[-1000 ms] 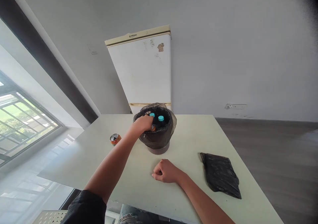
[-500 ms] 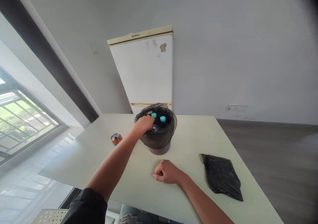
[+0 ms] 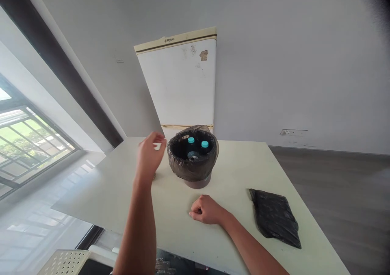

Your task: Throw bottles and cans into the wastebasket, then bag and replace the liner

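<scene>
A small bin lined with a black bag (image 3: 193, 167) stands on the pale table (image 3: 237, 173). Inside it two bottles with teal caps (image 3: 191, 140) (image 3: 204, 144) and a can top (image 3: 192, 156) show. My left hand (image 3: 150, 155) hovers in the air just left of the bin, fingers loosely spread and empty. It hides most of the orange can on the table behind it. My right hand (image 3: 206, 210) rests on the table in front of the bin, curled into a loose fist with nothing seen in it.
A folded black bag (image 3: 276, 218) lies on the table at the right. A white fridge (image 3: 179, 84) stands against the wall behind the bin. A window (image 3: 27, 141) is at the left, and a white perforated surface (image 3: 63, 263) sits below the table edge.
My left hand has come out of the bin and moved left and up, now empty. A can now lies inside the bin. The right hand has stayed put.
</scene>
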`<state>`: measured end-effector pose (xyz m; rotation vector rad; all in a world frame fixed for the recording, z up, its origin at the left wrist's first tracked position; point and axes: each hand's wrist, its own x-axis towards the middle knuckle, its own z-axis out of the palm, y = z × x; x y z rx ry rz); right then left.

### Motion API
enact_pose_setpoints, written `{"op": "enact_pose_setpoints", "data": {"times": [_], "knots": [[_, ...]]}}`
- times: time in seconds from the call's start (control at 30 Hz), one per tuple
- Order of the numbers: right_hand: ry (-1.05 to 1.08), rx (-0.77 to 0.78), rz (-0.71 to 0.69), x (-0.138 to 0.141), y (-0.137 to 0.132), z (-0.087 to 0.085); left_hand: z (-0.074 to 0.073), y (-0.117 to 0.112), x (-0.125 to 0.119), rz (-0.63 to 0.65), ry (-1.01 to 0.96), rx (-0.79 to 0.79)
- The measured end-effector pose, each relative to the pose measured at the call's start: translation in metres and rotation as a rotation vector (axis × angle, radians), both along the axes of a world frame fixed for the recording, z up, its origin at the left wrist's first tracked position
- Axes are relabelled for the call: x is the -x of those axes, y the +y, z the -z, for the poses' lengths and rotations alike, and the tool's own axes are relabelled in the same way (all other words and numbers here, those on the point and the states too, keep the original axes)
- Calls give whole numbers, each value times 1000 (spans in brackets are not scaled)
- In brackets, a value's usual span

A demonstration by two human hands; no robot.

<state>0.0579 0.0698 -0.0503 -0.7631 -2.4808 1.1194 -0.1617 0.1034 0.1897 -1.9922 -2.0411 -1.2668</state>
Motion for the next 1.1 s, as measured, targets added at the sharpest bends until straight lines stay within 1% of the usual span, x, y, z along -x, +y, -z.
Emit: {"op": "enact_pose_setpoints", "data": {"times": [0.07, 0.1, 0.17, 0.2, 0.27, 0.37, 0.47, 0.53, 0.6, 0.67, 0.73, 0.8, 0.83, 0.9, 0.97, 1.03, 1.1], "knots": [[-19, -8, 2, 0, 0, 0, 17, -8, 25, -210, -25, -34], [-28, -12, -1, 0, 0, -1, 27, -9, 38, -292, -22, -2], [-45, -21, -11, 0, -1, -2, 49, -9, 62, -409, -10, 147], [-49, -27, -15, 0, 0, -2, 59, -9, 72, -441, -5, 240], [-52, -38, -17, 1, 0, -3, 79, -7, 90, -453, 0, 400], [-41, -51, -11, 1, 1, -2, 102, -4, 109, -398, -2, 518], [-37, -61, -14, 1, 2, 3, 114, -1, 117, -381, -11, 570], [-43, -68, -18, 2, 3, 7, 115, -1, 119, -382, -19, 583], [-41, -71, -16, 2, 3, 9, 110, -4, 118, -383, -26, 564], [-36, -69, -11, 1, 2, 7, 97, -10, 114, -408, -27, 484], [-39, -51, -6, 1, 1, 3, 78, -19, 105, -458, -29, 325], [-45, -31, -5, 1, 0, -1, 54, -31, 89, -485, -43, 124], [-46, -22, -4, 0, -1, -2, 40, -37, 80, -477, -53, 22], [-44, -12, -1, 0, -1, -4, 13, -47, 57, -417, -68, -147], [-44, -6, 3, 0, -1, -3, -10, -51, 33, -341, -63, -234], [-36, -2, 8, 1, -1, -2, -25, -50, 9, -251, -55, -239], [-25, 1, 13, 1, -1, -3, -33, -44, -11, -153, -58, -181]]}}
